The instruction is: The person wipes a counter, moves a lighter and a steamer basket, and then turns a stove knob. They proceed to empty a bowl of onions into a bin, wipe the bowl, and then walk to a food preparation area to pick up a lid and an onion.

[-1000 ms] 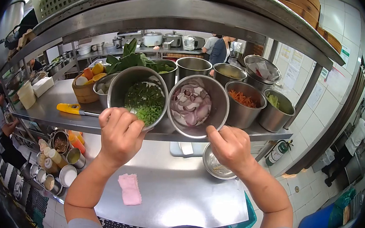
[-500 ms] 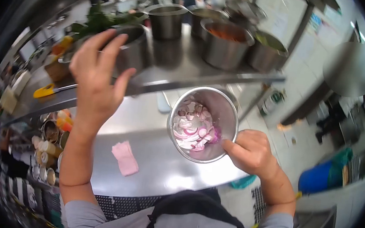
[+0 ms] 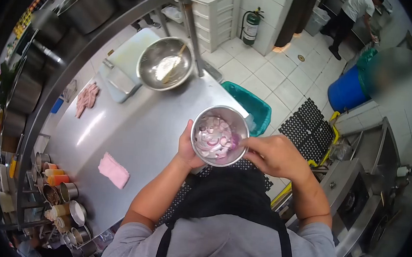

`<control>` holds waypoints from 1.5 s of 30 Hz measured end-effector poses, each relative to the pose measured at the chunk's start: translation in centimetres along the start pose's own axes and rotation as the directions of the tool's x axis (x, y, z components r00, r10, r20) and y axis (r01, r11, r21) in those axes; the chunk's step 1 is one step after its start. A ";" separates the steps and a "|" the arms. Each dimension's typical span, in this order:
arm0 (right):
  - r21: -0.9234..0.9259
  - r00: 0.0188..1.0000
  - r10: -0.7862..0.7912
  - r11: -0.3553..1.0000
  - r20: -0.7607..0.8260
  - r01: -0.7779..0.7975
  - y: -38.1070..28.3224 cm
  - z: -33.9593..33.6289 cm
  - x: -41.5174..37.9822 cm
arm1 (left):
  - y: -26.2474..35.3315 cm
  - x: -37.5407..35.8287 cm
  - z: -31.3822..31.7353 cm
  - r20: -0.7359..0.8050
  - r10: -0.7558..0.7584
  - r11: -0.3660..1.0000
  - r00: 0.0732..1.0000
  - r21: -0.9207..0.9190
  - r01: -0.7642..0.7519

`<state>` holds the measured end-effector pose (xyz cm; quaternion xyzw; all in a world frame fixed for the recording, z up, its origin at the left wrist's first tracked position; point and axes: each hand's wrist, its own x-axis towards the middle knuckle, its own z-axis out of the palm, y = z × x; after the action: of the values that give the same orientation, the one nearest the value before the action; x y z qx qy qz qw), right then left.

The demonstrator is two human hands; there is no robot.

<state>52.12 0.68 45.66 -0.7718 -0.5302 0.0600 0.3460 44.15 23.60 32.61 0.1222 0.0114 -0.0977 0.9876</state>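
Steadying step: 1 metal pot (image 3: 240,127) of sliced onion (image 3: 215,137), held near the worktop's (image 3: 160,119) edge.
The left hand (image 3: 188,147), half-curled, cups its side; the right hand (image 3: 273,155) pinches its rim. Any next move probably calls for a level grip.

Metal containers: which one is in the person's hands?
The pot of sliced onions: the left hand and the right hand are on it; neither touches the others.

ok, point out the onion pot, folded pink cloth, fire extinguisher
onion pot (image 3: 234,119): head view, inner wall
folded pink cloth (image 3: 114,170): head view, middle
fire extinguisher (image 3: 250,29): head view, label on body
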 end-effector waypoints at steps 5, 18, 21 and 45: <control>0.769 0.914 0.399 0.607 -0.077 -0.200 4.0 -4.5 -7.6 | -8.6 8.1 1.2 0.037 0.000 0.988 0.999 0.153 -0.005; 0.172 0.971 0.191 0.961 0.143 -0.215 19.4 -9.8 -15.9 | -23.2 24.7 2.8 0.135 -0.280 0.942 0.951 0.229 0.245; 0.027 0.939 0.247 0.968 -0.239 -0.248 21.6 -12.2 -14.5 | -23.3 27.8 2.6 0.050 -0.230 0.948 0.972 0.238 0.212; 0.684 0.646 0.757 0.421 0.097 -0.596 67.9 -23.3 -18.4 | -17.1 46.4 -11.8 -0.362 0.741 -0.494 0.565 0.275 0.825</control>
<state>107.65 -39.56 17.54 -0.7434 -0.0695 0.2904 0.5986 86.36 1.37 14.93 0.9175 0.3808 -0.0718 0.0896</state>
